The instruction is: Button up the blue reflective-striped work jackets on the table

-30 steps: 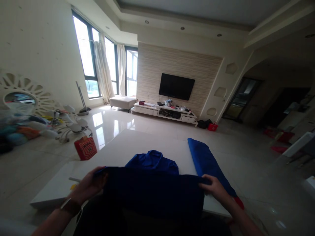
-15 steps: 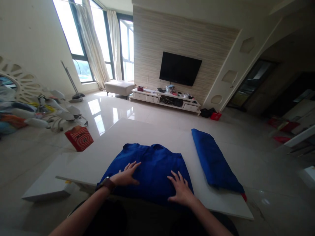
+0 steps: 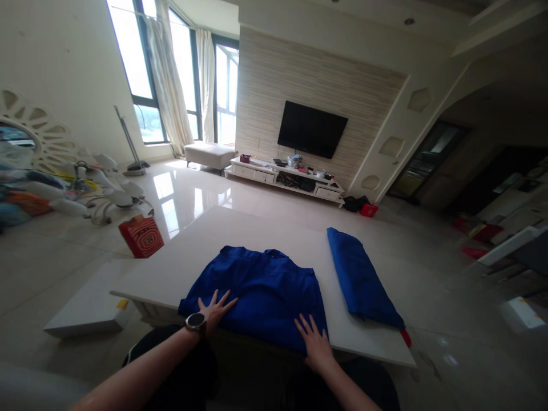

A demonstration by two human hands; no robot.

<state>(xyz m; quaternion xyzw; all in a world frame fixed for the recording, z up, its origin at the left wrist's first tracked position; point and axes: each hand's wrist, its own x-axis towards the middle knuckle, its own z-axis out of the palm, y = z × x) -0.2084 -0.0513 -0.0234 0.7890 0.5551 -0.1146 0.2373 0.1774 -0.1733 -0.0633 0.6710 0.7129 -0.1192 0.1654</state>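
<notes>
A blue garment [image 3: 265, 291] lies spread on the pale table [image 3: 188, 251], its collar toward the far side and its near edge at the table's front edge. My left hand [image 3: 214, 311], with a watch on the wrist, rests flat on the garment's lower left part, fingers spread. On its lower right part lies my right hand [image 3: 314, 339], also with fingers apart. Neither hand grips the cloth. A folded blue cloth [image 3: 362, 279] lies to the right on the same table, with a bit of red [image 3: 406, 338] under its near corner.
A red paper bag [image 3: 142, 236] stands on the floor beyond the table's left side. A low white box or shelf [image 3: 85, 308] is at the left. My knees are under the front edge. A TV cabinet [image 3: 286, 177] stands by the far wall.
My left hand has turned and settled flatter on the garment, nearer its left side. My right hand has moved slightly toward the near edge. The garment's front looks smoother, and the view has shifted slightly.
</notes>
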